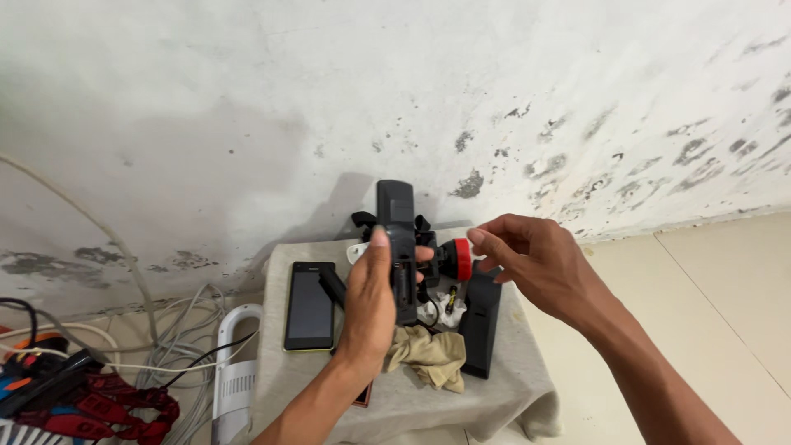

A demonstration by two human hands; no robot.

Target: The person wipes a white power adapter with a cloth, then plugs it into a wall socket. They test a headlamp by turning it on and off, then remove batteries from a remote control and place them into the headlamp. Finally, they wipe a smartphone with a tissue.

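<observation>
Black oblong plastic handset (400, 247), upright, is clenched in the left hand (368, 305). Right hand (535, 264), fingers loosely curled and empty, hovers just beside the handset; a steadier hold low on the handset seems advisable.

Matt black plastic remote (399, 247), glossy phone (310, 306), crumpled cloth rag (428, 356).

Left hand (368, 306) grips an upright black remote (399, 247); right hand (530, 262) hovers beside it.

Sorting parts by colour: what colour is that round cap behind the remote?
Red cap, clearest in the head view.
</observation>
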